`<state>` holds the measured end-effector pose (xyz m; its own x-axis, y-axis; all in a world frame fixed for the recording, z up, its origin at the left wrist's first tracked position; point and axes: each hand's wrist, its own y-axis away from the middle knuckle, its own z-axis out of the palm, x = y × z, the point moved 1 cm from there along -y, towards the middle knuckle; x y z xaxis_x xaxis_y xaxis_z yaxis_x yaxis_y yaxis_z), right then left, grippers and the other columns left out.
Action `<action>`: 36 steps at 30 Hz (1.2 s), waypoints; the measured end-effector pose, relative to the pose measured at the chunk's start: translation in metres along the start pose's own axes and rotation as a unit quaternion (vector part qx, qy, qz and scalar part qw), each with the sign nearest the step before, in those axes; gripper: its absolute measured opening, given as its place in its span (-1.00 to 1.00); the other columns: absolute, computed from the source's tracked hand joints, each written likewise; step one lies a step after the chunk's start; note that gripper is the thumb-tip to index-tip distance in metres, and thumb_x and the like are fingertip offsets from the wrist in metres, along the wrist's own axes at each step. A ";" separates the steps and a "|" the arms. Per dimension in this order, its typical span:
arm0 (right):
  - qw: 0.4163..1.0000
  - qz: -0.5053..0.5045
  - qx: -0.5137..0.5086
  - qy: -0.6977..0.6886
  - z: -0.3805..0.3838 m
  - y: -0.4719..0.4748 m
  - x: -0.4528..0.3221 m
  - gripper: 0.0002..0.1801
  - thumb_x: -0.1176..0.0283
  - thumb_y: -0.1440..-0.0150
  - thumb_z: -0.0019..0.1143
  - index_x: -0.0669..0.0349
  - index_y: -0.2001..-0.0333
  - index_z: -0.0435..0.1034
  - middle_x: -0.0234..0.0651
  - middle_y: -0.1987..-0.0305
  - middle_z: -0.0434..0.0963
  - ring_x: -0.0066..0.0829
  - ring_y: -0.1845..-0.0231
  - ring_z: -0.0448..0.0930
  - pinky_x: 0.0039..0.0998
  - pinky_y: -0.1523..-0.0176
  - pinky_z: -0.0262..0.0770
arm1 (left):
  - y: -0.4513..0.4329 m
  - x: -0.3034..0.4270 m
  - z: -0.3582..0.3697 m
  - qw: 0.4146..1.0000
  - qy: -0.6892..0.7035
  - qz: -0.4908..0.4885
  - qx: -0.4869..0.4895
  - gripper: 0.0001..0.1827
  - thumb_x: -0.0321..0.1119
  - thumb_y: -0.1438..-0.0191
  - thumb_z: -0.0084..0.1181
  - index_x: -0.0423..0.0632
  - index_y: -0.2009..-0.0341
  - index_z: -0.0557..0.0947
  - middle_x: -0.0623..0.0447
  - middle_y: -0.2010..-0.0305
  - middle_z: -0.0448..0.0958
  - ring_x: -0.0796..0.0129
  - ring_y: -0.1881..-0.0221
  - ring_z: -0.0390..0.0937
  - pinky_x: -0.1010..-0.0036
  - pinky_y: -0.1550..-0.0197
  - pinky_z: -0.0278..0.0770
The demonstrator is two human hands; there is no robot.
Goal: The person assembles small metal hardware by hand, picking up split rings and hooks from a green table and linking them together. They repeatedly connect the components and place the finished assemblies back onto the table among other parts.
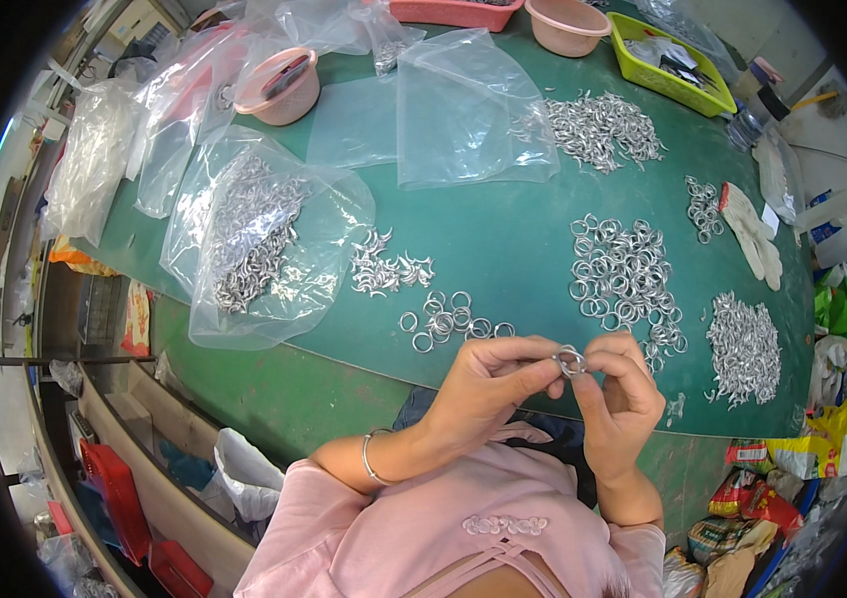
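Note:
Between my two hands, over the table's near edge, a silvery metal ring (pixel 570 362) is pinched by the fingertips; whether it is one ring or more is unclear. My left hand (pixel 509 374) grips its left side, my right hand (pixel 614 389) its right side. Loose metal rings (pixel 453 320) lie just beyond my left hand. A larger group of rings (pixel 621 269) spreads beyond my right hand. Small curved metal pieces (pixel 386 265) form a little heap left of centre. More such pieces lie in piles at the right (pixel 745 350) and far right of centre (pixel 603 128).
A clear plastic bag (pixel 326 224) with metal pieces covers the green table's (pixel 468 232) left side. Flat plastic bags (pixel 468 112), a pink bowl (pixel 285 93) and a lime-green tray (pixel 670 67) stand farther back. A white knitted glove (pixel 752 235) lies at the right.

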<state>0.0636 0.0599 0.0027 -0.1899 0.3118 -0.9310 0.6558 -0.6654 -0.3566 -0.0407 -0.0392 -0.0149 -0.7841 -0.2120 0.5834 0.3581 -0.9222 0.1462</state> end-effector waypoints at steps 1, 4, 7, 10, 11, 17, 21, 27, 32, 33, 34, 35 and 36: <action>1.000 0.001 0.001 -0.001 0.000 0.000 0.000 -0.87 0.71 0.12 0.14 0.40 0.42 0.41 -0.25 0.41 0.43 -0.45 0.36 0.37 -0.51 0.28 0.27 | 0.000 0.000 0.000 1.000 -0.001 -0.001 0.000 -0.81 -0.52 -0.08 0.04 -0.30 0.19 0.56 -0.03 0.24 0.48 0.42 0.31 0.42 0.57 0.23 0.43; 1.000 0.012 0.000 0.000 0.001 0.001 0.003 -0.89 0.71 0.10 0.13 0.40 0.42 0.40 -0.25 0.40 0.43 -0.46 0.36 0.38 -0.52 0.27 0.28 | 0.000 -0.001 -0.001 1.000 -0.006 -0.004 0.011 -0.82 -0.53 -0.09 0.03 -0.29 0.19 0.56 -0.03 0.24 0.49 0.42 0.31 0.42 0.57 0.23 0.43; 0.999 0.044 -0.019 0.014 -0.001 0.001 0.009 -0.89 0.70 0.09 0.12 0.40 0.41 0.40 -0.25 0.38 0.44 -0.47 0.34 0.39 -0.52 0.26 0.29 | 0.000 -0.005 -0.009 0.998 -0.047 0.000 0.043 -0.82 -0.53 -0.09 0.02 -0.30 0.19 0.56 -0.03 0.25 0.50 0.42 0.31 0.43 0.57 0.23 0.43; 0.994 0.093 -0.061 0.009 0.001 0.001 0.017 -0.88 0.70 0.08 0.12 0.40 0.39 0.41 -0.26 0.36 0.46 -0.49 0.33 0.41 -0.54 0.24 0.31 | 0.005 -0.003 -0.020 0.987 -0.138 0.015 0.079 -0.82 -0.54 -0.09 0.02 -0.31 0.19 0.56 -0.03 0.26 0.51 0.43 0.31 0.45 0.58 0.25 0.44; 0.991 0.114 -0.074 -0.009 0.002 0.002 0.018 -0.88 0.70 0.08 0.12 0.40 0.38 0.41 -0.27 0.36 0.46 -0.50 0.33 0.42 -0.55 0.24 0.32 | 0.008 -0.001 -0.021 0.984 -0.154 0.019 0.088 -0.82 -0.55 -0.09 0.02 -0.31 0.20 0.56 -0.03 0.26 0.51 0.43 0.31 0.45 0.58 0.25 0.45; 0.982 0.161 -0.098 -0.017 0.012 0.008 0.028 -0.86 0.69 0.09 0.15 0.40 0.37 0.41 -0.29 0.38 0.47 -0.56 0.38 0.42 -0.58 0.26 0.34 | 0.017 -0.010 -0.033 0.966 -0.216 0.077 0.118 -0.83 -0.59 -0.06 0.03 -0.31 0.20 0.56 0.00 0.26 0.52 0.45 0.31 0.47 0.59 0.27 0.46; 0.984 0.162 -0.077 0.018 0.010 0.010 0.041 -0.86 0.69 0.09 0.14 0.41 0.37 0.41 -0.30 0.43 0.47 -0.59 0.44 0.41 -0.61 0.32 0.33 | 0.021 0.002 -0.040 0.901 -0.389 0.100 0.162 -0.80 -0.61 -0.03 0.05 -0.28 0.19 0.56 0.00 0.27 0.52 0.46 0.30 0.48 0.60 0.24 0.46; 0.972 0.231 -0.031 0.020 0.001 0.010 0.057 -0.90 0.68 0.01 0.10 0.43 0.34 0.41 -0.39 0.44 0.46 -0.73 0.46 0.36 -0.69 0.39 0.27 | 0.022 0.028 -0.067 0.660 -0.685 0.239 0.196 -0.62 -0.54 0.13 0.20 -0.18 0.12 0.52 -0.12 0.04 0.43 0.03 0.01 0.38 0.31 -0.01 0.34; 0.964 0.266 -0.017 0.004 0.002 0.010 0.065 -0.89 0.64 -0.03 0.10 0.43 0.31 0.42 -0.44 0.44 0.47 -0.78 0.47 0.36 -0.72 0.39 0.27 | 0.009 0.022 -0.063 0.594 -0.777 0.177 0.112 -0.42 -0.36 0.18 0.28 -0.10 -0.02 0.45 -0.10 -0.15 0.29 -0.03 -0.22 0.16 0.10 -0.21 0.10; 0.963 0.269 -0.014 0.002 0.002 0.010 0.065 -0.89 0.64 -0.03 0.10 0.43 0.31 0.42 -0.44 0.45 0.47 -0.78 0.48 0.35 -0.72 0.39 0.27 | 0.007 0.020 -0.061 0.587 -0.786 0.165 0.104 -0.41 -0.33 0.18 0.29 -0.09 -0.02 0.45 -0.09 -0.16 0.29 -0.03 -0.22 0.16 0.07 -0.22 0.08; 0.962 0.272 -0.017 0.004 0.002 0.010 0.066 -0.89 0.64 -0.03 0.10 0.43 0.31 0.42 -0.44 0.45 0.48 -0.78 0.49 0.35 -0.72 0.41 0.27 | 0.005 0.017 -0.061 0.575 -0.798 0.153 0.099 -0.43 -0.28 0.18 0.28 -0.07 0.00 0.46 -0.08 -0.15 0.29 -0.03 -0.21 0.16 0.01 -0.23 0.05; 0.961 0.274 -0.021 0.006 0.002 0.010 0.067 -0.89 0.63 -0.03 0.10 0.43 0.31 0.42 -0.45 0.46 0.48 -0.78 0.50 0.35 -0.71 0.42 0.27 | 0.005 0.015 -0.062 0.576 -0.798 0.151 0.094 -0.44 -0.29 0.18 0.28 -0.07 0.01 0.47 -0.08 -0.14 0.30 -0.03 -0.21 0.17 0.02 -0.23 0.05; 0.961 0.277 -0.023 0.008 0.001 0.010 0.068 -0.89 0.63 -0.03 0.10 0.43 0.31 0.42 -0.45 0.46 0.48 -0.79 0.51 0.35 -0.71 0.44 0.26 | 0.006 0.015 -0.064 0.576 -0.799 0.149 0.088 -0.45 -0.30 0.18 0.28 -0.07 0.02 0.47 -0.07 -0.13 0.30 -0.02 -0.20 0.18 0.02 -0.23 0.05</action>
<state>0.0565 0.0739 -0.0644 0.2088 -0.0698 -0.9755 0.6846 -0.7019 0.1968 -0.0826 -0.0684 -0.0563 0.7422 0.3458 0.5741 0.5128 -0.8445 -0.1542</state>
